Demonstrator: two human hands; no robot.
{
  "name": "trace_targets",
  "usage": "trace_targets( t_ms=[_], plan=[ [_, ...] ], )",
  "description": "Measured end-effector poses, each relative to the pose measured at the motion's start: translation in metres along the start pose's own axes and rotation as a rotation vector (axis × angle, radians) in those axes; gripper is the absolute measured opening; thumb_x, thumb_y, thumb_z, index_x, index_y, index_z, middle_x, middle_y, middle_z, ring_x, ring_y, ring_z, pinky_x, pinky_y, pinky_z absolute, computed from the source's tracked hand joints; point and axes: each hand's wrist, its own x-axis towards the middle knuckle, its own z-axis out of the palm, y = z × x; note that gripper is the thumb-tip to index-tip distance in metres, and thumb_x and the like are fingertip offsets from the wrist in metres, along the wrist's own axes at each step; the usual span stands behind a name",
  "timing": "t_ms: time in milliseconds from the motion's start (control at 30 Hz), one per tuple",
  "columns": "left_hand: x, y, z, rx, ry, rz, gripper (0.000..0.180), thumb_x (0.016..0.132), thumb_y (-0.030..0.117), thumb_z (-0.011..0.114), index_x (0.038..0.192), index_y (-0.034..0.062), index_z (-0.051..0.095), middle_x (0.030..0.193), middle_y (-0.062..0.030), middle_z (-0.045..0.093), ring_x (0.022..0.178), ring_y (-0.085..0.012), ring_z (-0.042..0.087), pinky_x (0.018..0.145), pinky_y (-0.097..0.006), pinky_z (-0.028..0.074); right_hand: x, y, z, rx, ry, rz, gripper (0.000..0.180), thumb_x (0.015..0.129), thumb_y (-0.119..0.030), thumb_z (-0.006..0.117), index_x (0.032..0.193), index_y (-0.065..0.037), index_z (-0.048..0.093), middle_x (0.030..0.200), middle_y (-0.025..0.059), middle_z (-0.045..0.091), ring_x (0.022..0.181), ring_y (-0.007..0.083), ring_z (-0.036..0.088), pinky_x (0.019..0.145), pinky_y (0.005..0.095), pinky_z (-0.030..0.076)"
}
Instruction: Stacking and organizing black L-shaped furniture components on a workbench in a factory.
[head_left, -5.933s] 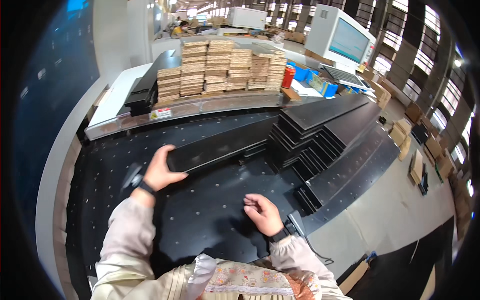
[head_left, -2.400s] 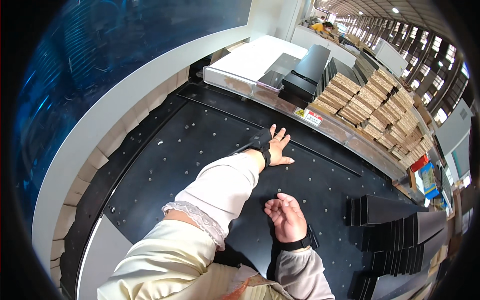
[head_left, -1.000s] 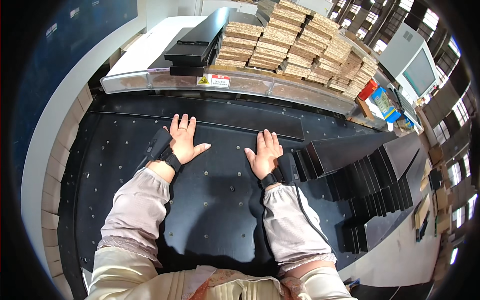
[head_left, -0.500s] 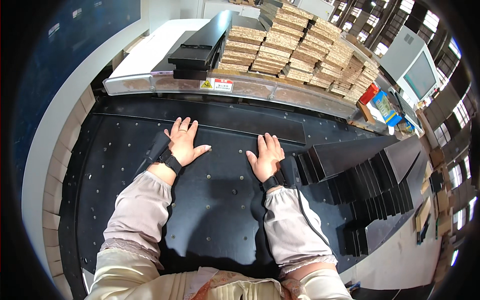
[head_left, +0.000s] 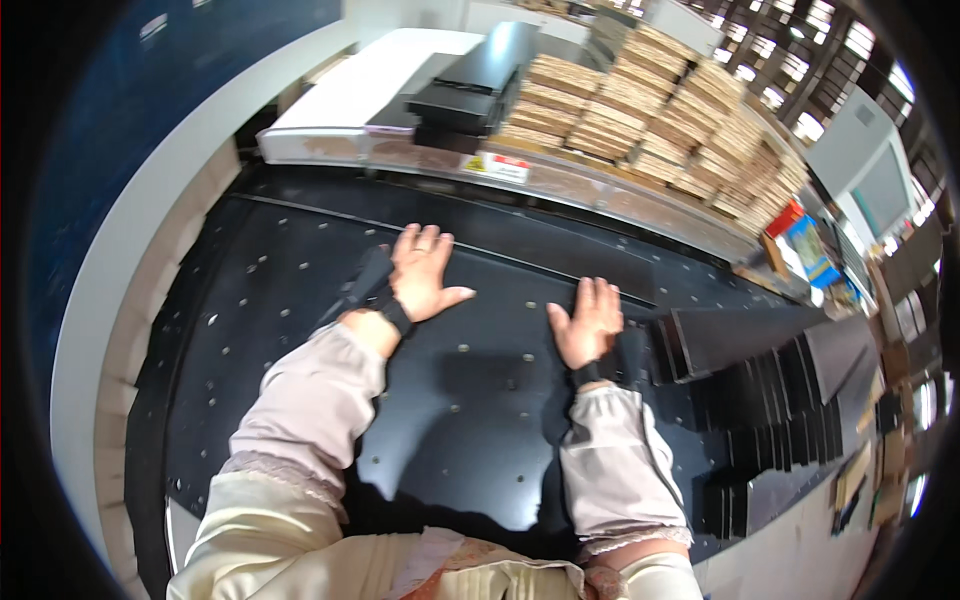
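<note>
We list one black bench (head_left: pixel 465 400), its top dotted with small round studs. Beyond it we enter several stacks of chipboard (head_left: pixel 655 120), raw edges facing us. On the bench's right, we record black panels (head_left: pixel 765 385) in stepped piles. One long black strip (head_left: pixel 520 235) lies flat along the bench's far side, slanting down rightward. One white monitor (head_left: pixel 868 180), far right. Our left hand (head_left: pixel 422 278): palm down, grip spread, fingertips at the strip's near edge. Our right hand (head_left: pixel 590 325): palm down, grip uncurled with thumb apart, fingertips at that same edge near its right end. One warning label (head_left: pixel 505 167), just beyond the strip.
</note>
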Motion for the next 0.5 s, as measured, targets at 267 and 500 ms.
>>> trace_targets(
  t_ms=[267, 500],
  plan=[
    [0.018, -0.008, 0.010, -0.086, -0.104, -0.053, 0.094, 0.074, 0.065, 0.059, 0.144, 0.0112, 0.027, 0.152, -0.0125, 0.018, 0.141, -0.0343, 0.007, 0.105, -0.067, 0.012, 0.001, -0.002, -0.010, 0.057, -0.118, 0.019, 0.069, 0.083, -0.042, 0.059, 0.137, -0.004, 0.038, 0.143, 0.0193, 0.035, 0.135, 0.0365, 0.028, 0.107, 0.0522, 0.026],
    [0.051, 0.015, -0.002, -0.038, -0.198, -0.223, 0.092, 0.080, 0.068, 0.047, 0.148, 0.0132, 0.017, 0.155, -0.0094, 0.007, 0.143, -0.0302, 0.001, 0.109, -0.061, 0.005, -0.014, 0.003, -0.018, 0.175, -0.026, -0.128, 0.059, 0.081, -0.036, 0.065, 0.127, -0.003, 0.049, 0.135, 0.0192, 0.045, 0.128, 0.0362, 0.039, 0.105, 0.0504, 0.029]
  ],
)
